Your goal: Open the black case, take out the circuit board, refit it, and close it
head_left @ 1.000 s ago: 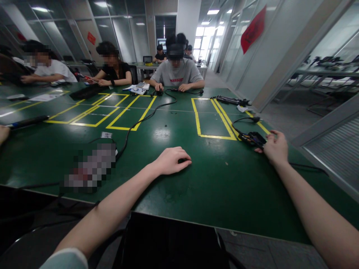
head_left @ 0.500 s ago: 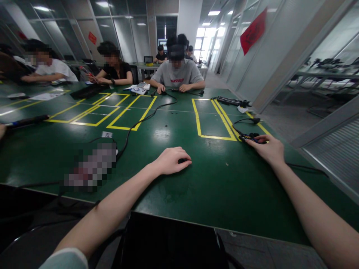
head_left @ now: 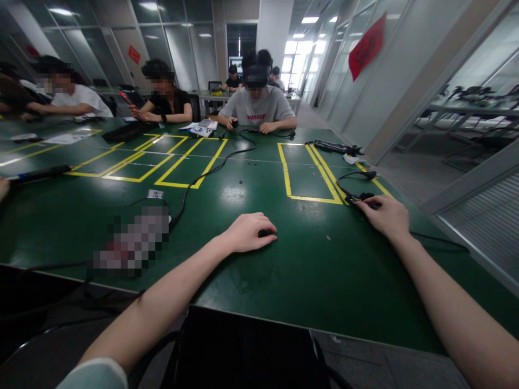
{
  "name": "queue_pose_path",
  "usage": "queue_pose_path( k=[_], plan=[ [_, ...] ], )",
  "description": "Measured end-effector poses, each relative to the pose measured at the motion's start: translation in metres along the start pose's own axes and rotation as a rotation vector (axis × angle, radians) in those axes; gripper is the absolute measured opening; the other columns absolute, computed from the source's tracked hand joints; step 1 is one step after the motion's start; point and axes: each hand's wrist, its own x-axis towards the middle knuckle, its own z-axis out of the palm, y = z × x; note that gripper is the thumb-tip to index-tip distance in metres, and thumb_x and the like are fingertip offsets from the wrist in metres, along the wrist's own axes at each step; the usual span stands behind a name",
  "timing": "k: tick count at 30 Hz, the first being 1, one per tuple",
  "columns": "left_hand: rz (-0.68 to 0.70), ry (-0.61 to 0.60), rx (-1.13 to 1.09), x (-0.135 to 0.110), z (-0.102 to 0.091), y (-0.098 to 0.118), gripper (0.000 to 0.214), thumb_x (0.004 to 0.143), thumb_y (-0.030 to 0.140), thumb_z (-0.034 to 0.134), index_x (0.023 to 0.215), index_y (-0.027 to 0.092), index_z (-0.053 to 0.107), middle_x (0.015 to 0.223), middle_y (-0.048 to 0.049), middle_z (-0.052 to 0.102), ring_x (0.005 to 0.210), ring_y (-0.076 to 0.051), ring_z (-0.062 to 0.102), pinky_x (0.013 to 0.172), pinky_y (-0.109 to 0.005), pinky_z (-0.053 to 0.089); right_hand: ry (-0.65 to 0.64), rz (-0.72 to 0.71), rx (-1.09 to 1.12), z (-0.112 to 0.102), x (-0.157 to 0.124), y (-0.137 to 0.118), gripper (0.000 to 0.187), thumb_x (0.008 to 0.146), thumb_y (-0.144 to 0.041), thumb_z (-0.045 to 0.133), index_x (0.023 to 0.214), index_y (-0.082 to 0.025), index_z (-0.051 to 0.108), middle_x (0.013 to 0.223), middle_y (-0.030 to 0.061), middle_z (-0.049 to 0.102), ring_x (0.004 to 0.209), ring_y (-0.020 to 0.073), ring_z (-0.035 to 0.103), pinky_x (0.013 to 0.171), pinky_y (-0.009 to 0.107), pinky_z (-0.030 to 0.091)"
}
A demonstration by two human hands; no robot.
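My left hand (head_left: 248, 232) rests on the green table (head_left: 308, 270) with its fingers curled over a small black object (head_left: 265, 233). My right hand (head_left: 387, 215) lies palm down at the right on a black device (head_left: 360, 199) with a thin cable (head_left: 348, 181) looping away from it. The fingers cover most of that device. A yellow taped rectangle (head_left: 286, 173) lies just left of my right hand.
Across the table sit several people, one in a grey shirt (head_left: 256, 111) handling small dark parts. A black cable (head_left: 203, 175) runs over the table. A black tool (head_left: 334, 146) lies at the far right, a blurred patch (head_left: 132, 243) near left. Glass walls stand to the right.
My right hand moved forward and left from the device's near side onto its top and settled there. My left hand has stayed put.
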Motion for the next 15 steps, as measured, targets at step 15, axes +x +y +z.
queue_pose_path(
  k=[15],
  plan=[
    [-0.002,0.0,0.001,0.001,-0.001,0.002,0.015,0.098,0.03,0.065,0.099,0.02,0.076,0.1,-0.0043,0.078,0.094,-0.019,0.071,0.085,-0.03,0.054,-0.12,0.137,0.284,-0.008,-0.005,-0.012,0.026,0.068,-0.032,0.077,0.085,-0.021,0.061,0.069,0.0008,0.062,0.067,0.0202,0.057,0.061,0.031,0.041]
  ],
)
